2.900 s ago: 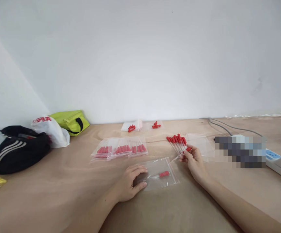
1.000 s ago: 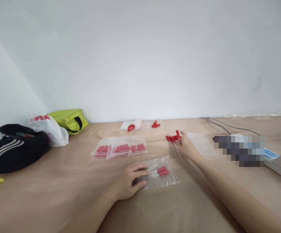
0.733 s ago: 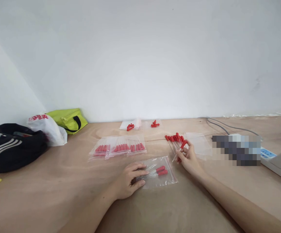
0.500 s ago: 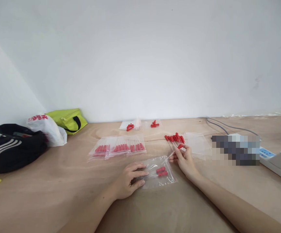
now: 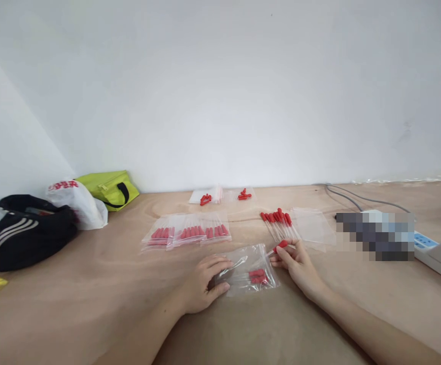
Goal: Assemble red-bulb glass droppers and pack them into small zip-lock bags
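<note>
My left hand (image 5: 207, 284) grips the left side of a clear plastic bag (image 5: 239, 289), which holds droppers with red bulbs (image 5: 257, 276). At the bag's right edge, my right hand (image 5: 294, 263) pinches a dropper by its red bulb (image 5: 280, 247); its clear stem points left, into or against the bag's open edge, I cannot tell which. Several loose red-bulbed droppers (image 5: 277, 218) lie fanned out just beyond my right hand. Flat clear bags (image 5: 313, 228) rest to their right. Filled bags (image 5: 188, 232) with red bulbs overlap in a row at the left.
Small red bulbs (image 5: 205, 199) and more red bulbs (image 5: 244, 194) lie on bags near the wall. At the left are a black bag (image 5: 26, 238), a white plastic bag (image 5: 77, 205) and a green bag (image 5: 106, 187). A power strip (image 5: 433, 258) with grey cables sits at the right.
My right hand has moved down and slightly right, bringing the dropper's stem to the bag's right edge. The bag's upper edge is raised more, and the red bulbs inside have shifted.
</note>
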Demonstrator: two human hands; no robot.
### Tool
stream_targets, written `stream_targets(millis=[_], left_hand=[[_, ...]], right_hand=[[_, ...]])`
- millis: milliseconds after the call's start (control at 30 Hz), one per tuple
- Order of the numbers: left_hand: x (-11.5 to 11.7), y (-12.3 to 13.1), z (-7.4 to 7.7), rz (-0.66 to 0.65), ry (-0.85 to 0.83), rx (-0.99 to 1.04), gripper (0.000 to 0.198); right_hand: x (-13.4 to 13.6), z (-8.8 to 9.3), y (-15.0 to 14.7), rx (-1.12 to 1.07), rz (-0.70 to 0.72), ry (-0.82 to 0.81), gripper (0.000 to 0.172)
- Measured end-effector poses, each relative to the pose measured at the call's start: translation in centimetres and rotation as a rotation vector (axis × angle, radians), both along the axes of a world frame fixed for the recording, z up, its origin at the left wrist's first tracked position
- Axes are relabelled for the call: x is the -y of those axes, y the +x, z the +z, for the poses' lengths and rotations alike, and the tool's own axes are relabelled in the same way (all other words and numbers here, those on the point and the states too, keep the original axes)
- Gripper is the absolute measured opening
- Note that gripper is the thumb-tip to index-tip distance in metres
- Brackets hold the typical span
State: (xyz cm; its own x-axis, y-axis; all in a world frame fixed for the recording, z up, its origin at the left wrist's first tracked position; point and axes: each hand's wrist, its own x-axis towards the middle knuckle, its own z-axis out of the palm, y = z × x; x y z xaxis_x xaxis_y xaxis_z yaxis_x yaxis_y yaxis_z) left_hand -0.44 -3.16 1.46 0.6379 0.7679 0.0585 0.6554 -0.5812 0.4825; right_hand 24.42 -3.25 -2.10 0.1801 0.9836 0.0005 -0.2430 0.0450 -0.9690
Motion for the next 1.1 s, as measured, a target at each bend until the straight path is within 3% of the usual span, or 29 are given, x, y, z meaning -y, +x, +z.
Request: stream_targets(millis=[233,400,467,733,933,1100], left_hand=[[0.1,0.0,-0.1,0.009,0.016,-0.005,0.041],[0.0,0.1,-0.2,0.0,0.032,0.006,0.039],[0.0,0.1,-0.1,-0.013,0.03,0.014,0.037],[0.0,0.1,-0.1,-0.018,0.014,0.056,0.028],[0.0,0.2,0.2,-0.002,-0.01,0.105,0.014],[0.2,0.2,0.3,0.005,-0.027,0.116,0.012]], right_hand=[[-0.1,-0.7,0.1,0.557,0.148,0.107,0.021],[0.2,0.5,0.1,0.847,0.386,0.261,0.028],[-0.1,0.9,0.4,0.894,0.405,0.291,0.028],[-6.1,1.7,2.7,1.236,-0.157,0.125,0.01],[-8.2,2.0,1.3,1.341,-0.22,-0.004,0.02],[-8.2,1.8,1.1,1.285,-0.262,0.043,0.033]])
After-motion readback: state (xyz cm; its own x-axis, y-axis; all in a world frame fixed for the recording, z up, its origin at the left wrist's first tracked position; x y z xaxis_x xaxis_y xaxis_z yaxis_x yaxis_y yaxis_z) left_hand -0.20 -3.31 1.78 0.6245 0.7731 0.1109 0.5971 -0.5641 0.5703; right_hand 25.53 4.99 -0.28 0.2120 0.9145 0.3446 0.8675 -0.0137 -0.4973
